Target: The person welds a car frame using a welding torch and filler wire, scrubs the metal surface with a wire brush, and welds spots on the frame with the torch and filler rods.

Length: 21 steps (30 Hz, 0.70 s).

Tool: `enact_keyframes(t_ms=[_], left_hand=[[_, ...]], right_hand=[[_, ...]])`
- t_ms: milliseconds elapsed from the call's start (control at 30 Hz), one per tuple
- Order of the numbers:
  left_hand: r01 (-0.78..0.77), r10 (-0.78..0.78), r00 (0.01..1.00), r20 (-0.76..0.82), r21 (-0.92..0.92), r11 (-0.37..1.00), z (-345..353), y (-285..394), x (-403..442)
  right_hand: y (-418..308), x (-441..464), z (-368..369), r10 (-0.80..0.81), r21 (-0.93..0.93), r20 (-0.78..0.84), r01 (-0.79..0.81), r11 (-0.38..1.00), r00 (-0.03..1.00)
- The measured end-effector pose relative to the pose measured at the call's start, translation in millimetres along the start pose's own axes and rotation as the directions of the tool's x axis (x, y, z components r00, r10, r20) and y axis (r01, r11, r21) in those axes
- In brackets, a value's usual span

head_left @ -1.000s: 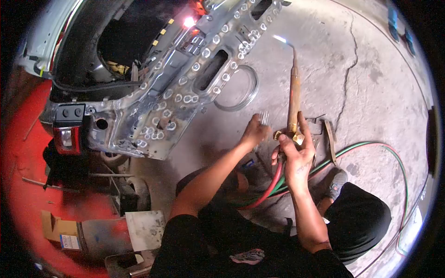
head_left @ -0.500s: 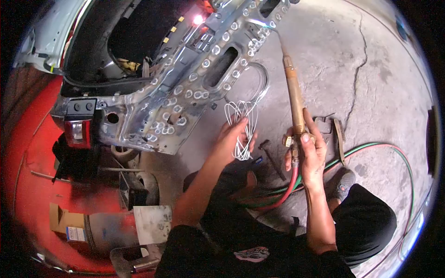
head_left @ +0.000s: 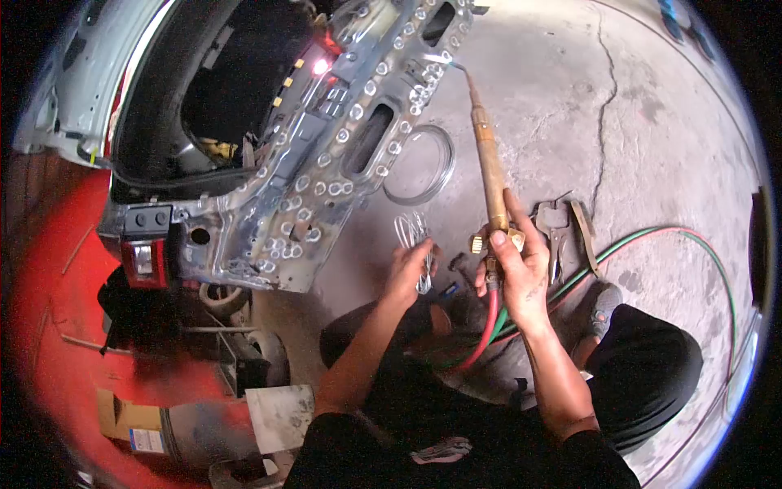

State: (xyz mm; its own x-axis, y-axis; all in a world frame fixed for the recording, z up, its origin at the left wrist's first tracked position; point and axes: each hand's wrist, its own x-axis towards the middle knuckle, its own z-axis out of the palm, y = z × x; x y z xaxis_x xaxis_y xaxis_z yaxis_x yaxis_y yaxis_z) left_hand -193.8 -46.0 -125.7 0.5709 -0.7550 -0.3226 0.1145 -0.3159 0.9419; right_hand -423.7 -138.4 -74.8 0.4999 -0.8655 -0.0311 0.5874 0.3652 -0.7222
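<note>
My right hand [head_left: 521, 261] is wrapped round the valve end of a brass gas torch [head_left: 489, 159]. The torch points up and away, with a bright flame [head_left: 440, 59] at its bent tip, beside the bare metal car panel [head_left: 326, 163]. Round weld spots dot this panel. In my left hand [head_left: 411, 273] is a looped bundle of thin pale wire [head_left: 414, 230], its loops standing above the fingers. Red and green hoses [head_left: 495, 314] run from the torch's lower end past my right wrist.
On the concrete floor [head_left: 554, 122] lies a coil of wire [head_left: 444, 163]. Locking pliers [head_left: 556, 236] and a curved metal strip [head_left: 584, 236] rest right of my right hand. The hoses loop across the right side. A cardboard box [head_left: 118, 416] and a tail light [head_left: 147, 261] are at left.
The view has shifted, so the panel and torch sit further left. My left hand has lowered with the wire bundle, away from the panel, and the floor coil now shows fully.
</note>
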Motion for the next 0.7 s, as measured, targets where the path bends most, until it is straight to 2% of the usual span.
enact_keyframes(t_ms=[33,133,233,267,367,400,500,533,633,700], left_hand=[[-0.060,0.060,0.998,-0.020,0.002,0.998,3.5,4.0,0.6],[-0.080,0.080,0.991,-0.106,0.007,0.997,10.8,26.9,-6.3],[-0.094,0.096,0.989,-0.113,0.027,0.995,9.2,40.7,-13.8],[-0.023,0.028,0.994,-0.110,0.044,0.999,8.1,47.7,-18.0],[-0.192,0.219,0.967,-0.133,0.192,0.962,14.9,64.5,-39.7],[-0.212,0.225,0.971,-0.087,0.140,0.967,2.8,63.5,-42.8],[-0.258,0.266,0.950,-0.166,0.070,0.964,-14.8,67.9,-57.4],[-0.220,0.231,0.944,-0.237,0.073,0.973,-10.5,82.1,-66.2],[-0.204,0.227,0.955,-0.193,0.134,0.970,-29.5,89.0,-79.4],[-0.133,0.143,0.968,-0.207,0.062,0.989,-36.8,85.1,-85.4]], right_hand=[[-1.6,0.3,0.4,0.002,0.017,0.009,-0.002,1.000,1.000],[1.3,7.9,-1.4,-0.043,0.116,0.059,0.036,0.993,0.997],[1.6,21.1,-5.4,-0.068,0.181,0.099,0.050,0.982,0.993],[0.9,25.7,-6.7,-0.071,0.190,0.120,0.047,0.981,0.990],[-5.9,30.6,-7.7,-0.108,0.180,0.113,0.087,0.980,0.988],[-9.2,28.5,-7.6,-0.129,0.144,0.097,0.114,0.983,0.987],[-5.5,23.2,-10.6,-0.155,0.093,0.058,0.149,0.984,0.986],[-5.0,21.5,-10.6,-0.155,0.107,0.062,0.148,0.983,0.986],[-5.0,15.9,-12.0,-0.160,0.063,0.094,0.155,0.986,0.983],[-8.2,12.2,-9.5,-0.164,0.052,0.102,0.159,0.986,0.981]])
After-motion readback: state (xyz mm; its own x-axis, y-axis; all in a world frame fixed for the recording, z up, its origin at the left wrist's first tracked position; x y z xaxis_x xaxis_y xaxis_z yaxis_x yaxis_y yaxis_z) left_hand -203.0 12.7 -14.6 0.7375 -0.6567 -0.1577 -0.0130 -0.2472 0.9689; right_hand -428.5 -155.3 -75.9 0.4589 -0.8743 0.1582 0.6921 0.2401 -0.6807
